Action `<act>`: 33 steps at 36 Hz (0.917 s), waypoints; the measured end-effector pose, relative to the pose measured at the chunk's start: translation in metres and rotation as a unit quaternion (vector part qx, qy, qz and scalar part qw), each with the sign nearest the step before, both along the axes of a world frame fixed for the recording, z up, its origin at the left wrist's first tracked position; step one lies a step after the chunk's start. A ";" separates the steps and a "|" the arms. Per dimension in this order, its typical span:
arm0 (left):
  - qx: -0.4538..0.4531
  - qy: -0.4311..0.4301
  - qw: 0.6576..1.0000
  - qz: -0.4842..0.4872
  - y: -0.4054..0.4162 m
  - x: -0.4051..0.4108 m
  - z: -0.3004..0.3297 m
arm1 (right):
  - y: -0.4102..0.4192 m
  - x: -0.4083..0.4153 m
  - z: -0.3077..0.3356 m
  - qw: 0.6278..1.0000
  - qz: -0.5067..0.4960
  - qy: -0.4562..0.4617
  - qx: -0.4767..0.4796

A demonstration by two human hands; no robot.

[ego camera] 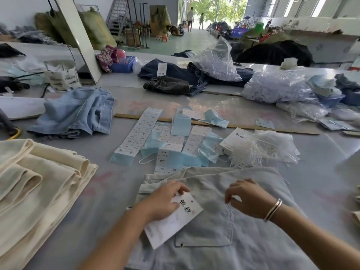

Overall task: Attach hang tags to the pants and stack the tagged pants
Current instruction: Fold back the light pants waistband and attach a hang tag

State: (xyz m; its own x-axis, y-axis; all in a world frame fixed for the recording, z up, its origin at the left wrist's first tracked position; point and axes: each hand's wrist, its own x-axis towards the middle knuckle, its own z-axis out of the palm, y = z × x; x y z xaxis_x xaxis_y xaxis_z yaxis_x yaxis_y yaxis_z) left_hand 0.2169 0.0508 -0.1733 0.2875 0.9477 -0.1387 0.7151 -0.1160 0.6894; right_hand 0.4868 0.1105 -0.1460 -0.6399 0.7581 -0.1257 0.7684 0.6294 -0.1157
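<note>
Near the middle of the table [109,195], a pale pair of pants [243,230] lies flat with its back pocket up. The left hand [163,201] reaches in from the near left, palm down, fingers curled and pinching a white hang tag [175,221] against the fabric near the waistband. The right hand [247,197] comes in from the near right, a bracelet [273,209] on its wrist, fingers bent with thumb and forefinger drawn close; whether they pinch anything I cannot tell. A stack of cream pants [39,186] sits at near left. Farther off lie sticker sheets [136,131] and a bundle of white strings [245,152]
</note>
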 end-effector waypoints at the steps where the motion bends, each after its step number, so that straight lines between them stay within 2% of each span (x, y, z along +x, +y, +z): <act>1: 0.005 0.045 0.999 -0.014 -0.002 -0.006 0.002 | -0.004 0.001 -0.004 1.000 -0.012 0.015 -0.016; 3: 0.040 0.139 0.989 -0.015 -0.009 -0.011 0.003 | -0.005 0.001 -0.007 0.995 -0.051 0.074 -0.036; 5: 0.124 0.250 0.960 -0.005 -0.013 -0.007 0.002 | 0.001 -0.001 -0.010 0.980 -0.104 0.167 -0.018; 6: 0.156 0.275 0.949 0.009 -0.015 0.000 0.001 | 0.007 -0.005 -0.012 0.972 -0.125 0.200 0.000; 9: 0.183 0.251 0.948 0.071 -0.024 0.033 -0.006 | 0.030 -0.020 -0.015 0.960 -0.160 0.229 0.028; 11: 0.198 0.197 0.954 0.110 -0.032 0.052 -0.017 | 0.049 -0.033 -0.018 0.956 -0.173 0.235 0.030; 16: 0.127 0.145 0.964 0.184 -0.032 0.061 -0.036 | 0.093 -0.060 -0.026 0.961 -0.214 0.166 0.055; 19: 0.142 0.162 0.955 0.203 -0.030 0.061 -0.032 | 0.111 -0.064 -0.031 0.959 -0.254 0.116 0.046; 24: 0.147 0.143 0.957 0.207 -0.030 0.060 -0.030 | 0.120 -0.063 -0.042 0.953 -0.287 0.072 0.063; 29: 0.159 0.183 0.939 0.242 -0.029 0.058 -0.028 | 0.122 -0.064 -0.041 0.935 -0.283 0.181 0.110; 31: 0.167 0.191 0.935 0.248 -0.030 0.059 -0.029 | 0.122 -0.064 -0.037 0.944 -0.265 0.167 0.101; 33: 0.168 0.189 0.936 0.243 -0.030 0.061 -0.029 | 0.122 -0.065 -0.036 0.965 -0.229 0.103 0.072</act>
